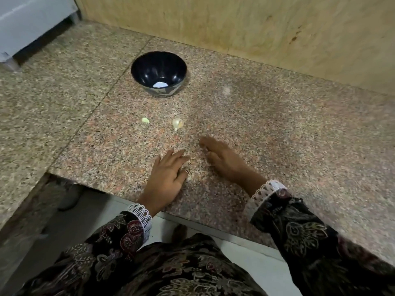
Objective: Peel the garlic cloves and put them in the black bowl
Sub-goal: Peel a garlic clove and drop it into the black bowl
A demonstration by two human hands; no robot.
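No writing or label can be read on anything in view. The surface is a speckled pink-grey granite counter [277,124] with a seam running across it; behind it, at 12 o'clock, stands a pale plywood panel [235,24], and at 10 o'clock a white box-like unit [32,22] sits on the stone. The glossy black round bowl [159,71] stands at 12 o'clock from the hands, with a bright white patch low inside it — whether a clove or a reflection, I cannot tell. Two small pale garlic cloves lie on the granite between bowl and hands: a greenish one [145,120] and a larger papery one [177,123] at its 3 o'clock, apart. The left hand [166,176] rests flat, fingers straight and slightly spread, a ring on one. The right hand [222,159] is blurred, fingers loosely bent on the stone; holding nothing that I can make out. Both wrists show dark floral sleeves with white lace cuffs [140,212].
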